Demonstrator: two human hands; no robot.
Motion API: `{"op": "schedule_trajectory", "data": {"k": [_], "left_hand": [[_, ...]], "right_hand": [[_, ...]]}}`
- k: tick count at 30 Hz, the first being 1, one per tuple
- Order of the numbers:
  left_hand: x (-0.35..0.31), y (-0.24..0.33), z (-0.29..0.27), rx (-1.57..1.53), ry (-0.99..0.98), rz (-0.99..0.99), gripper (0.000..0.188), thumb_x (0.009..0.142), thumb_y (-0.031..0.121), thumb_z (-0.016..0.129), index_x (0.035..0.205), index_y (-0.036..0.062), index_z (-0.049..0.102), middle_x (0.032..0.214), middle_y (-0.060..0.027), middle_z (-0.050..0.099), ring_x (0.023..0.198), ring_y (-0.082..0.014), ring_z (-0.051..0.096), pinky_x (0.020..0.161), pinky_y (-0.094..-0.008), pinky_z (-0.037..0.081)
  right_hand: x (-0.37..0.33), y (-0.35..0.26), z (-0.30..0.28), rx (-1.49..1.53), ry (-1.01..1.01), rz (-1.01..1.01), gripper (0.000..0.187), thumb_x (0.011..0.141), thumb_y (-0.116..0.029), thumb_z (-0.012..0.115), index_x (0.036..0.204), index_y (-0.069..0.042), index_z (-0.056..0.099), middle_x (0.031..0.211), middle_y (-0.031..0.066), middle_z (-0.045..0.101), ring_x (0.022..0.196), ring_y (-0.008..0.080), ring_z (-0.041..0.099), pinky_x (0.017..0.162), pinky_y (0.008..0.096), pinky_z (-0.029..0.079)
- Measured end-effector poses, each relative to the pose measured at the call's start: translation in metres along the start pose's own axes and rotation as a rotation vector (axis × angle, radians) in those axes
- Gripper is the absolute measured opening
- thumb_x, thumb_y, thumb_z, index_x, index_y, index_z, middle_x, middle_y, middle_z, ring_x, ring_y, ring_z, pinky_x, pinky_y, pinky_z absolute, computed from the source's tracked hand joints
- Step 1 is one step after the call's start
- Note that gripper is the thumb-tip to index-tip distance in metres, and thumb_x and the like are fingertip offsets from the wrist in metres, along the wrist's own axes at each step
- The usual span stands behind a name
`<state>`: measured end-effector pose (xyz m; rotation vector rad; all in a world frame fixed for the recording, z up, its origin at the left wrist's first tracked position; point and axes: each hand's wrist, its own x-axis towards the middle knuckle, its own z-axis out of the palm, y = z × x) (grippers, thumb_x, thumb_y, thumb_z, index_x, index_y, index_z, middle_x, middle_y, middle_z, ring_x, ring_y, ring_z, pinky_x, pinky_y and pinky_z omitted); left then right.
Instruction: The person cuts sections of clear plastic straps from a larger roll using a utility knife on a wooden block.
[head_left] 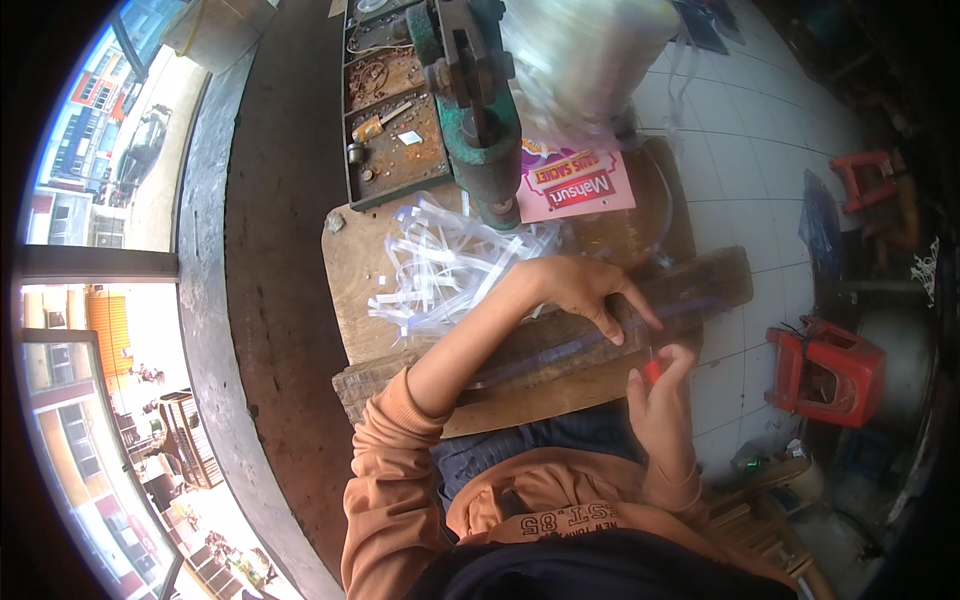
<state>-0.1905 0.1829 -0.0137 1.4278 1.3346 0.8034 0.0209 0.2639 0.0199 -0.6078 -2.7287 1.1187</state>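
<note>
A long wooden plank point(410, 372) lies across the bench in front of me, with a narrow clear, bluish plastic strip point(568, 349) along its top. My left hand point(580, 288) is over the plank, thumb and forefinger spread, fingertips at the strip. To its right, my right hand point(664, 400) is closed around the red handle point(653, 371) of a small tool. A thin metal shaft points from the handle toward the plank; its tip is too small to make out. Beyond my left forearm is a loose heap of clear and white plastic strips point(450, 262).
A green hand press point(482, 150) stands behind the heap, beside a rusty compartment tray point(400, 165) of small parts. A pink printed card point(580, 185) and a large bundle of clear plastic point(590, 60) are farther back. Red stools point(828, 372) stand on the tiled floor at right.
</note>
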Motion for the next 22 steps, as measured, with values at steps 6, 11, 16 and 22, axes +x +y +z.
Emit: {"op": "schedule_trajectory", "data": {"k": [6,11,16,22], "left_hand": [[0.0,-0.004,0.0,-0.031,-0.015,-0.006,0.051,0.073,0.029,0.072,0.122,0.0285,0.059,0.145,-0.0351,0.007,0.137,-0.0382,0.017,0.109,-0.0344,0.022],[0.005,-0.001,0.0,-0.039,-0.018,0.015,0.05,0.073,0.028,0.073,0.122,0.0281,0.06,0.145,-0.0351,0.008,0.137,-0.0385,0.017,0.109,-0.0343,0.022],[0.001,0.0,0.0,-0.043,-0.029,-0.039,0.05,0.073,0.028,0.073,0.122,0.0269,0.06,0.145,-0.0358,0.006,0.137,-0.0389,0.016,0.109,-0.0346,0.022],[0.001,-0.002,0.0,-0.036,-0.032,-0.023,0.05,0.074,0.028,0.072,0.122,0.0262,0.059,0.146,-0.0335,0.004,0.138,-0.0389,0.014,0.11,-0.0337,0.02]], "right_hand": [[-0.003,0.008,-0.005,-0.089,-0.065,-0.109,0.031,0.085,-0.002,0.052,0.11,0.005,0.036,0.101,0.0235,0.046,0.085,0.0393,0.053,0.073,0.0431,0.044],[-0.007,0.011,-0.008,-0.019,-0.22,0.074,0.033,0.086,-0.005,0.055,0.113,0.004,0.041,0.086,0.0237,0.055,0.074,0.0394,0.059,0.061,0.0433,0.047],[-0.005,0.009,-0.008,-0.067,-0.282,0.074,0.033,0.088,-0.008,0.055,0.115,0.003,0.041,0.069,0.0232,0.057,0.063,0.0403,0.06,0.05,0.0427,0.047],[-0.003,0.009,-0.005,-0.137,-0.144,-0.028,0.034,0.089,-0.01,0.054,0.118,0.002,0.039,0.075,0.0267,0.057,0.065,0.0405,0.062,0.048,0.0409,0.046]]}}
